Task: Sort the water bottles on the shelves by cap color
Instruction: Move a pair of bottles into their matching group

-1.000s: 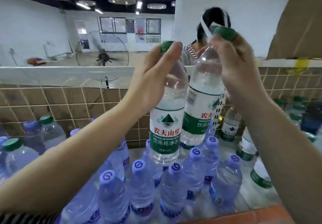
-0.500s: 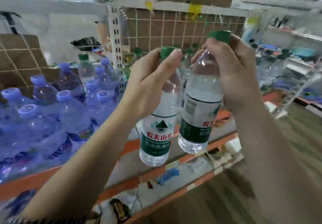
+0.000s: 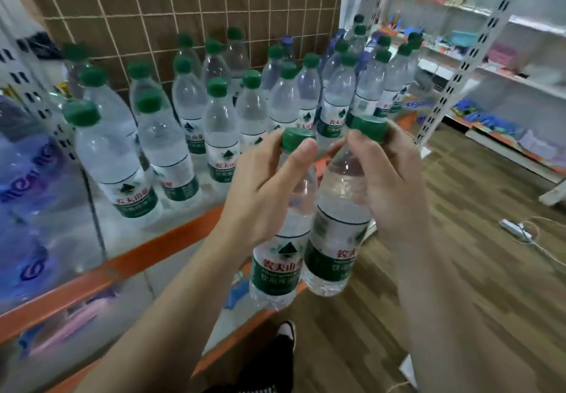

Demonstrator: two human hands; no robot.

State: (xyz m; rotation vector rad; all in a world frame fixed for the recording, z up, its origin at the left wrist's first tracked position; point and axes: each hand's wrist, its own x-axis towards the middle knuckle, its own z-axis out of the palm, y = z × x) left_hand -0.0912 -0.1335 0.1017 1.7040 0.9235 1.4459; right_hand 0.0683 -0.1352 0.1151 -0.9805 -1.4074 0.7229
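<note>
My left hand grips a clear green-capped water bottle by its neck. My right hand grips a second green-capped bottle the same way. Both bottles hang upright, side by side and touching, in front of the orange shelf edge. On the shelf behind them stand several green-capped bottles in rows. Blue-tinted bottles with purple print fill the shelf section at far left.
A wire grid over brown board backs the shelf. White perforated uprights divide the sections. Another shelf unit with small goods stands at right. A power strip with cable lies on the wood-pattern floor. My shoe shows below.
My view has swung right from the purple-capped bottle section to the green-capped section. Both hands have carried their bottles along and lowered them in front of the shelf edge.
</note>
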